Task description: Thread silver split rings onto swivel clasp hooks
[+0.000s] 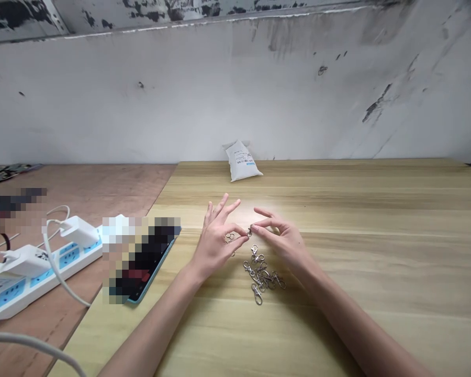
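My left hand (220, 238) pinches a small metal piece (249, 232) between thumb and forefinger, its other fingers spread upward. From the other side, the thumb and forefinger of my right hand (280, 235) close on the same piece; its exact kind is too small to make out. Just below lies a loose pile of silver swivel snap hooks (261, 272) on the wooden board. One snap hook (256, 294) sits at the pile's near edge. Several metal key rings (230, 237) lie beside my left hand, partly hidden behind its fingers.
A white labelled plastic packet (242, 162) lies near the wall. To the left, a phone (151, 262), partly blurred out, rests on the board's edge. Beyond it runs a white power strip (58, 272) with plugged-in chargers and a loose white cable (58, 272).
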A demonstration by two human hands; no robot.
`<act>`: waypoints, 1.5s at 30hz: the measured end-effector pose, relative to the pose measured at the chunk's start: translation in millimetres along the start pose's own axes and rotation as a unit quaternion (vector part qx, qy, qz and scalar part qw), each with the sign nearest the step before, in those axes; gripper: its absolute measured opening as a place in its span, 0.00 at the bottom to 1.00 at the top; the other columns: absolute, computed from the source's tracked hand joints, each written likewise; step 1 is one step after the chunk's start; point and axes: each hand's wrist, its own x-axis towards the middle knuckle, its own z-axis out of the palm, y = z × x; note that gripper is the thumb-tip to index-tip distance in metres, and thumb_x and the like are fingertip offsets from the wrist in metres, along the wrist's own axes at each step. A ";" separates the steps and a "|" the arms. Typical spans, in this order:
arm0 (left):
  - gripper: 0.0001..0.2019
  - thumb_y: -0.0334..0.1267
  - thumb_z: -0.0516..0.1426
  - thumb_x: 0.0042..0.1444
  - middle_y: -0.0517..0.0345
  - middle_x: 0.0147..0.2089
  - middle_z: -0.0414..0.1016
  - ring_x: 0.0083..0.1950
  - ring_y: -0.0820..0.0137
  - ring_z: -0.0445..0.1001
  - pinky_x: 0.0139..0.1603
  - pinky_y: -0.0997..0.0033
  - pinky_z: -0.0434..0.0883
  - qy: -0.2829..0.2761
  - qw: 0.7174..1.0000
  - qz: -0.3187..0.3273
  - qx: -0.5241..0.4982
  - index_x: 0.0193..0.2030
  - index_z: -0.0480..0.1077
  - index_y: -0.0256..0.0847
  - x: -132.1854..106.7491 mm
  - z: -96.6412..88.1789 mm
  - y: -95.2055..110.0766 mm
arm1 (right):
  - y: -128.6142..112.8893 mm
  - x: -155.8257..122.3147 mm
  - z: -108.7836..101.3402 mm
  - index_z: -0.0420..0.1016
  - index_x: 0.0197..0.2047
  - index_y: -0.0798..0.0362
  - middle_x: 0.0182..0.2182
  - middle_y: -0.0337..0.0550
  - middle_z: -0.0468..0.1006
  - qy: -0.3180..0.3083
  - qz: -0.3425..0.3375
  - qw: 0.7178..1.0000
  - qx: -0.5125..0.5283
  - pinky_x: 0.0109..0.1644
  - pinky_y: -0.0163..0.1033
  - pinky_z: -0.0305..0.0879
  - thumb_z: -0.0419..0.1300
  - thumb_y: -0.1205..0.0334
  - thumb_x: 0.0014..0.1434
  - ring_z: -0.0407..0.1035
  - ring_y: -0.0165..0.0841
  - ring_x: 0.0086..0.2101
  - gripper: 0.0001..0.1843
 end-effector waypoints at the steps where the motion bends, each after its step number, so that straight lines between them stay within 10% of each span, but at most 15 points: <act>1: 0.05 0.40 0.61 0.59 0.57 0.69 0.59 0.75 0.60 0.43 0.71 0.36 0.39 0.002 1.000 -0.002 -0.002 0.33 0.76 0.44 0.0 -0.2 0.2 | 1.2 0.4 0.0 0.82 0.33 0.48 0.58 0.51 0.71 0.000 -0.003 1.000 -0.007 0.61 0.59 0.58 0.67 0.48 0.53 0.61 0.46 0.60 0.12; 10: 0.05 0.40 0.59 0.60 0.57 0.69 0.59 0.74 0.60 0.45 0.71 0.37 0.42 0.006 0.999 -0.032 -0.027 0.34 0.75 0.44 0.2 -3.0 4.0 | 10.5 -1.4 2.4 0.80 0.41 0.47 0.55 0.50 0.74 0.064 -0.124 0.969 -0.203 0.64 0.64 0.48 0.61 0.55 0.60 0.58 0.47 0.61 0.09; 17: 0.03 0.38 0.60 0.60 0.57 0.68 0.60 0.74 0.59 0.46 0.69 0.40 0.51 0.007 0.993 -0.069 -0.094 0.35 0.74 0.44 0.0 -1.6 6.1 | 5.0 -7.0 8.8 0.77 0.46 0.46 0.54 0.47 0.74 -0.015 -0.235 0.927 -0.293 0.67 0.64 0.42 0.60 0.57 0.61 0.58 0.46 0.62 0.11; 38: 0.06 0.42 0.64 0.54 0.59 0.65 0.67 0.71 0.61 0.54 0.69 0.47 0.55 0.021 0.975 -0.130 -0.177 0.38 0.78 0.48 3.1 -4.4 4.0 | -2.3 -13.1 14.8 0.76 0.45 0.48 0.55 0.49 0.72 0.015 -0.302 0.882 -0.361 0.63 0.60 0.52 0.52 0.65 0.67 0.55 0.45 0.63 0.11; 45: 0.04 0.42 0.63 0.56 0.59 0.64 0.68 0.69 0.61 0.57 0.67 0.47 0.58 0.029 0.978 -0.100 -0.180 0.35 0.79 0.48 3.6 -11.0 -0.7 | -4.7 -9.5 8.0 0.76 0.43 0.47 0.53 0.48 0.73 -0.023 -0.247 0.928 -0.279 0.60 0.56 0.58 0.53 0.63 0.67 0.57 0.44 0.62 0.10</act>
